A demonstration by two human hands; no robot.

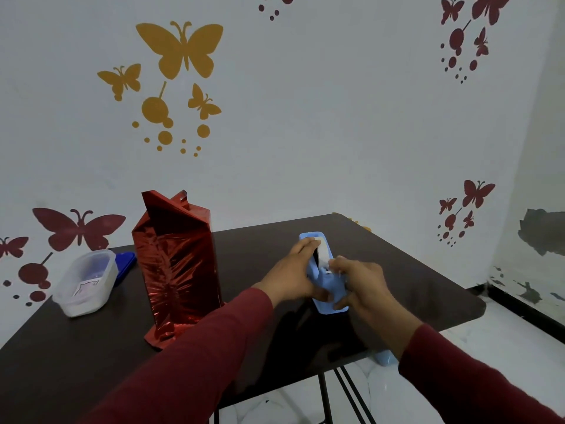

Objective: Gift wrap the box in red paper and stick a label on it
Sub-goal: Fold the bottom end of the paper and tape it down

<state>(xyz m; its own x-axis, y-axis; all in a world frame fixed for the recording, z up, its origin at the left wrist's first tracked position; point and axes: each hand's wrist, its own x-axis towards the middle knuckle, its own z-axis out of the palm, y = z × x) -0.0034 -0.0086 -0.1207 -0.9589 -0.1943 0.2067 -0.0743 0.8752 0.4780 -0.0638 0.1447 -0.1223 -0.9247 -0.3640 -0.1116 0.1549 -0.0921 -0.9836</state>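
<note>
Seemingly mid-job, the head view shows a tall box wrapped in shiny red foil paper (175, 264) standing upright on the dark brown counter (397, 270), its top folds loose and a flap spread at its base. To its right, the left hand (293, 273) grips the side of a light blue plastic tape dispenser (325, 280), while the right hand (363, 286) pinches the tape at its front. A translucent plastic tub (87, 283) sits at far left.
</note>
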